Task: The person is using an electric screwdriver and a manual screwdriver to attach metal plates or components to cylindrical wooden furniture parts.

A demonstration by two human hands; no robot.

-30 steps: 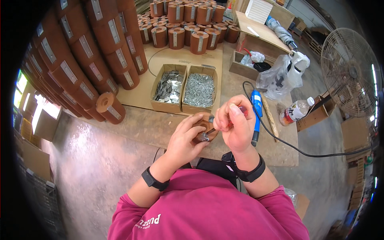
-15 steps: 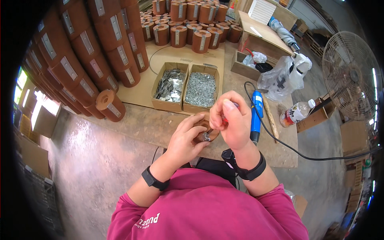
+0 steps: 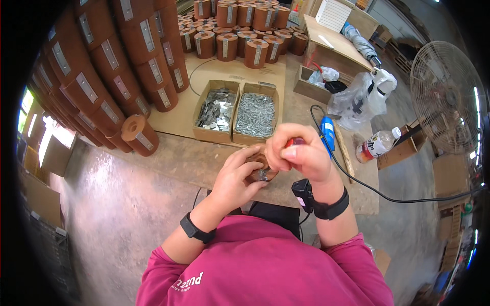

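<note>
My left hand (image 3: 237, 176) is wrapped around a brown hollow cylinder (image 3: 259, 159) and steadies it at the table's near edge. A bit of shiny metal (image 3: 263, 175) shows on the cylinder's near side, by my left fingertips. Just right of it, my right hand (image 3: 301, 153) is closed in a fist on a red-handled screwdriver (image 3: 296, 142). Only part of the red handle shows; the fingers hide the tip. Beyond the hands stand two open cardboard boxes: one of flat metal plates (image 3: 217, 109), the other of screws (image 3: 255, 113).
Tall stacks of brown cylinders (image 3: 92, 89) rise at the left, with more cylinders (image 3: 227, 46) at the back. To the right lie a blue power tool (image 3: 327, 133) with a black cord (image 3: 388, 198), a wooden stick (image 3: 345, 153), a bottle (image 3: 377, 145) and a fan (image 3: 449, 97).
My right hand has turned at the wrist and shifted slightly down and right, its forearm swinging outward. The red handle now shows at the top of the fist. My left hand stays on the cylinder.
</note>
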